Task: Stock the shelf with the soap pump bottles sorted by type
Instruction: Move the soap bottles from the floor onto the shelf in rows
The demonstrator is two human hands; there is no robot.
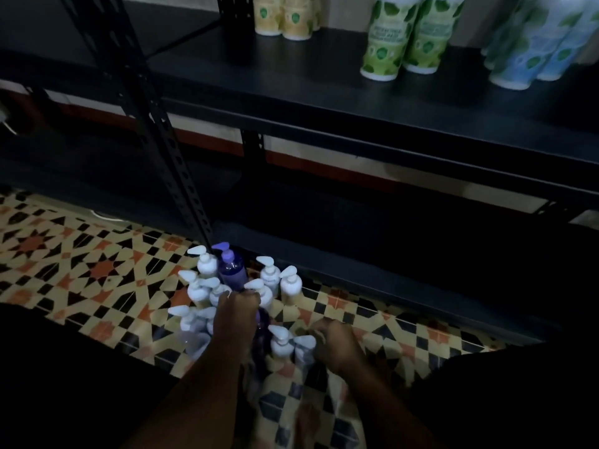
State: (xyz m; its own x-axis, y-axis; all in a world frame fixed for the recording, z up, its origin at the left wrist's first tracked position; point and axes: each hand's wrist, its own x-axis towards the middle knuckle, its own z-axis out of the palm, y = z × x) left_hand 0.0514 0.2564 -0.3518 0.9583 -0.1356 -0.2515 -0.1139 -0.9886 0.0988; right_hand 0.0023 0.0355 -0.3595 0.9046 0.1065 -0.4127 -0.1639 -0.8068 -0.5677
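A cluster of soap pump bottles stands on the patterned tile floor by the black shelf's upright post. Most are white pump bottles; a purple pump bottle stands at the back. My left hand reaches down into the middle of the cluster and grips the top of a second purple bottle, which it mostly hides. To its right, my right hand curls its fingers against a white pump bottle at the near edge. The picture is dark and blurred around both hands.
The black metal shelf above carries yellow-labelled bottles at the back, green-leaf bottles and blue-leaf bottles to the right. A lower shelf board lies in deep shadow. The slanted post meets the floor beside the cluster.
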